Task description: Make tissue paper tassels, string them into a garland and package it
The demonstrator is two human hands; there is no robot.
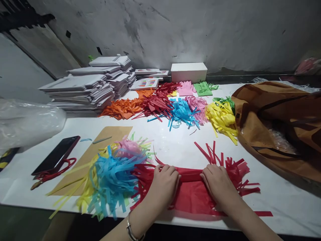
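The fingers of the left hand [160, 187] and right hand [220, 187] are curled nearly closed over the folded band [192, 174] at the far side of the red paper [192, 201], 1 hand toward each end; the thumbs are partly hidden, so how tightly they pinch I cannot tell. The red paper lies directly beneath and between the fingers and spreads toward the person from them, its long axis running left to right, with neither hand clearly nearer to it. Its 2 ends are cut into fringes, 1 beyond each hand. Just left of the red paper, touching its left fringe, is 1 mixed heap of strips [114, 172] in blue, yellow, pink and pale green. Farther left of it are 1 sheet of brown paper [110, 134] and 1 phone [57, 155] with 1 red cord [60, 172]. Beyond the red paper, across the desk [168, 140], fringed bundles [180, 112] show 6 colours; they overlap too much to count. Behind those is 1 white box [189, 72], with stacked white packets [82, 90] to the far left of the red paper and 1 brown bag [253, 134] to its far right.
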